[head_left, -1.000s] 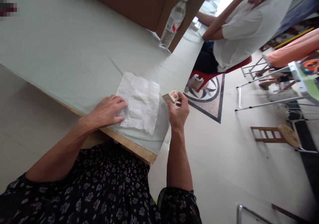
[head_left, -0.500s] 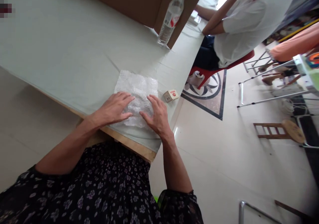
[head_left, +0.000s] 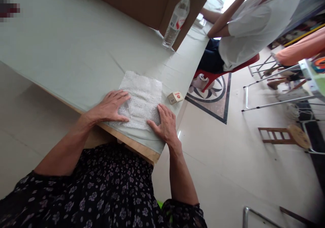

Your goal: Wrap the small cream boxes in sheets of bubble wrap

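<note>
A sheet of clear bubble wrap (head_left: pixel 142 97) lies flat near the front corner of the table, with creases running across it. My left hand (head_left: pixel 111 108) rests on its left edge, fingers stretched out and thumb apart. At the opposite edge lies my right hand (head_left: pixel 165 121), its fingers extended and its thumb on the sheet. Neither hand grips anything. Just beyond my right hand, a small cream-coloured box (head_left: pixel 175 97) with a red mark sits by the table's right edge.
A pale cloth covers the table (head_left: pixel 68 52). Toward the back, a plastic water bottle (head_left: pixel 177 20) stands against a large brown cardboard box (head_left: pixel 132 4). On the right, a person in a white shirt (head_left: pixel 256 28) sits on a red chair (head_left: pixel 236 67). A wooden stool (head_left: pixel 284 135) is farther right.
My hands have moved apart, the left one leftward and the right one to the right and slightly nearer me. More of the bubble wrap's middle now shows.
</note>
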The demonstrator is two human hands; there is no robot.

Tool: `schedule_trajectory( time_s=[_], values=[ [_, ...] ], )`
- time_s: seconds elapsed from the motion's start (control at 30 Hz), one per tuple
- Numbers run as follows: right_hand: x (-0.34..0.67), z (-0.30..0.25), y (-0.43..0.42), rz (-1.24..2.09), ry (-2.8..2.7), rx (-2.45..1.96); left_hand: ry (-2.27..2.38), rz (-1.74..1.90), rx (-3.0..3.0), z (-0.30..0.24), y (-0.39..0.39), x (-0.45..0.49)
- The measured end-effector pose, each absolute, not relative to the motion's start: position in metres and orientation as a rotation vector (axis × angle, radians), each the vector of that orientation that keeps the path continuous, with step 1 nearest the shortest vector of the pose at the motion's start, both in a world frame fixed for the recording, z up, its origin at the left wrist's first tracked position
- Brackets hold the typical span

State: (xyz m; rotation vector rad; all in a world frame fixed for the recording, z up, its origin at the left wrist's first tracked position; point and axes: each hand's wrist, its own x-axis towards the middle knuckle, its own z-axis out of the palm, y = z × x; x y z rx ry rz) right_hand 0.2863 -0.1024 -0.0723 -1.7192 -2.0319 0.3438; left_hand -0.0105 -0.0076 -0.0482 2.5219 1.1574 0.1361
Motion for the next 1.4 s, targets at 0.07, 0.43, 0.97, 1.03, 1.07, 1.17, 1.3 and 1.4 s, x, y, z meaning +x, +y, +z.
schedule_trajectory(
  time_s=[0.07, 0.43, 0.97, 1.03, 1.07, 1.17, 1.3, 1.4],
  values=[
    [0.288, -0.074, -0.105, 0.332, -2.023, -1.724, 1.174, 0.15, 2.515, -0.048, -0.01, -0.013],
    [0.252, -0.049, -0.093, 0.282, -1.958, -1.635, 1.231, 0.474, 2.514, -0.031, -0.036, 0.032],
    [0.315, -0.051, -0.106, 0.309, -1.663, -1.572, 1.034, 0.513, 2.399, -0.051, -0.025, -0.015],
    [0.331, -0.048, -0.093, 0.172, -1.515, -1.607, 1.069, 0.578, 2.376, -0.052, -0.026, -0.014],
    [0.338, -0.05, -0.084, 0.129, -1.468, -1.636, 1.09, 0.608, 2.363, -0.053, -0.026, -0.014],
    [0.354, -0.067, -0.054, 0.179, -1.415, -1.73, 1.112, 0.667, 2.349, -0.058, -0.025, -0.013],
    [0.353, -0.086, -0.033, 0.266, -1.337, -1.776, 1.087, 0.679, 2.382, -0.065, -0.022, -0.014],
    [0.337, -0.075, -0.041, 0.257, -1.335, -1.688, 1.068, 0.685, 2.411, -0.066, -0.022, -0.014]
  ],
)
